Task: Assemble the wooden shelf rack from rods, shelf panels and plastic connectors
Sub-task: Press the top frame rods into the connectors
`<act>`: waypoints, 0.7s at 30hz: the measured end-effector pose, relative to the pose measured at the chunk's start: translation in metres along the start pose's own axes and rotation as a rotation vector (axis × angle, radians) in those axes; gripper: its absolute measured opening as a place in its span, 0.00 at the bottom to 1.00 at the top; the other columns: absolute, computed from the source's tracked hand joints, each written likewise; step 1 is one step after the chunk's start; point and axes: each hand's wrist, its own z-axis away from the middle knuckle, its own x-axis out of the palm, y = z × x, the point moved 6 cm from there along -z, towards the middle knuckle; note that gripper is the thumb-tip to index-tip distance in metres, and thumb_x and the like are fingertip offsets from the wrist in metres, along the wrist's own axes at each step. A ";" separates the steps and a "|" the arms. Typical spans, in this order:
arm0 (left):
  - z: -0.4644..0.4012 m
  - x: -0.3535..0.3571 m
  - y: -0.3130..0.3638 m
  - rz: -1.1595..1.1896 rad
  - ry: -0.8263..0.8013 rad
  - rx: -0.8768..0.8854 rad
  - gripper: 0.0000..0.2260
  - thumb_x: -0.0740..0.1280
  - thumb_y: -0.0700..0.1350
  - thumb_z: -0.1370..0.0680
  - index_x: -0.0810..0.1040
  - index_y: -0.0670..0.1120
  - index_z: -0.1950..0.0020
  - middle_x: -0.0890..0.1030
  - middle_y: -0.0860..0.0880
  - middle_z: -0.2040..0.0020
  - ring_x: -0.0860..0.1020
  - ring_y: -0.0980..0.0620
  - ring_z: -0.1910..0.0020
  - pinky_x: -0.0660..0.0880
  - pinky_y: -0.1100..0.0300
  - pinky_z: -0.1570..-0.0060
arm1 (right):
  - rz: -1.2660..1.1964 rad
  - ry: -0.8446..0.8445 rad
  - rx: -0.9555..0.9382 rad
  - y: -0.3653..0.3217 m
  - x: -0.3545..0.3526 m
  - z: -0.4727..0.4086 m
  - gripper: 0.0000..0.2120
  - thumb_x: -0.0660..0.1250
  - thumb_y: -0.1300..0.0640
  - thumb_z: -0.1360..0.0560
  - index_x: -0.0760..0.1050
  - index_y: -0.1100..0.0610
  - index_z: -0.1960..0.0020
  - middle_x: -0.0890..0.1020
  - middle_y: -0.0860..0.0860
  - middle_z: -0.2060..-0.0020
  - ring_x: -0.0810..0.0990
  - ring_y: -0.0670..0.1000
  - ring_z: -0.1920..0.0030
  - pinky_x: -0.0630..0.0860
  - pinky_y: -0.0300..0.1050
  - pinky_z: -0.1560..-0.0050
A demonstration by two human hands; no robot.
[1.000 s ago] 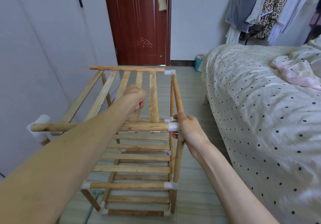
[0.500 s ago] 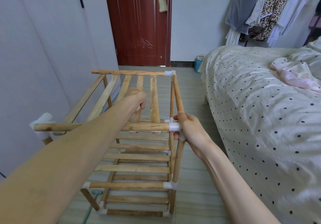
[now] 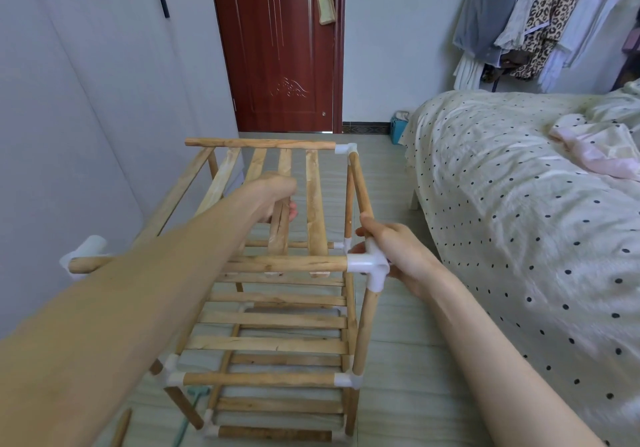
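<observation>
**Top tier going on, 1 near corner open**

While the left hand (image 3: 277,197) wraps a slat of the top shelf panel (image 3: 280,204) and the right hand (image 3: 391,252) works at the near-right plastic connector (image 3: 367,266), the rack (image 3: 270,308) stands on the floor (image 3: 398,360) between a pale wall on the left and the bed (image 3: 519,221) on the right.

Fingers: left ones curled round the slat, thumb side hidden. Right ones pinching the white connector, thumb up against the slanting right side rod (image 3: 360,186).

Risks, as judged from here:
- Near front rod (image 3: 242,264) ends bare at its left. A loose white connector (image 3: 86,249) sits just behind that end, apparently not seated. Pressing down on the right could let the left end drop or swing.
- Right side rod runs at a tilt from the far-right corner connector (image 3: 346,149) down to the pinched joint. If forced while out of line, it may bind in the socket or pop out at the far end.
- Far top rod (image 3: 259,142) also shows a bare left end, so that side of the frame may rack sideways under a push.
- Top panel rests on rods only; lifting by 1 slat could skew it.

Look of the thing: raw pale wood, round rods, flat slats, white plastic corner pieces. At least 2 lower slatted tiers sit assembled below. A spare rod (image 3: 121,429) lies on the floor at the lower left, beside something teal I cannot identify.
</observation>
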 end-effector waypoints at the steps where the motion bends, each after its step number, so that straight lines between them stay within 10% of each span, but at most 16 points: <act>1: -0.003 0.000 0.000 -0.010 -0.029 -0.019 0.17 0.54 0.38 0.19 0.61 0.39 0.30 0.71 0.43 0.63 0.73 0.50 0.68 0.75 0.62 0.78 | 0.048 0.035 -0.011 -0.005 -0.003 -0.012 0.19 0.57 0.44 0.20 0.71 0.59 0.41 0.82 0.55 0.58 0.80 0.51 0.62 0.77 0.44 0.59; 6: -0.007 -0.005 0.007 -0.125 -0.165 -0.049 0.20 0.56 0.42 0.18 0.59 0.36 0.28 0.76 0.37 0.51 0.79 0.45 0.61 0.80 0.51 0.62 | -0.162 0.032 0.081 -0.034 0.000 -0.084 0.22 0.58 0.48 0.20 0.64 0.61 0.33 0.79 0.59 0.53 0.81 0.53 0.64 0.82 0.51 0.57; 12: -0.014 -0.014 0.009 -0.234 -0.316 -0.078 0.18 0.57 0.43 0.18 0.65 0.33 0.31 0.82 0.39 0.55 0.82 0.48 0.66 0.80 0.59 0.67 | -0.625 -0.250 0.251 -0.040 0.016 -0.135 0.26 0.58 0.51 0.20 0.59 0.67 0.29 0.80 0.65 0.50 0.81 0.63 0.53 0.77 0.62 0.56; 21: -0.051 -0.037 0.035 -0.667 -0.116 0.046 0.19 0.57 0.50 0.18 0.78 0.36 0.50 0.84 0.42 0.58 0.82 0.51 0.65 0.79 0.64 0.68 | -0.769 -0.413 0.191 -0.034 0.025 -0.146 0.23 0.56 0.58 0.25 0.66 0.66 0.32 0.75 0.67 0.40 0.77 0.66 0.43 0.77 0.65 0.52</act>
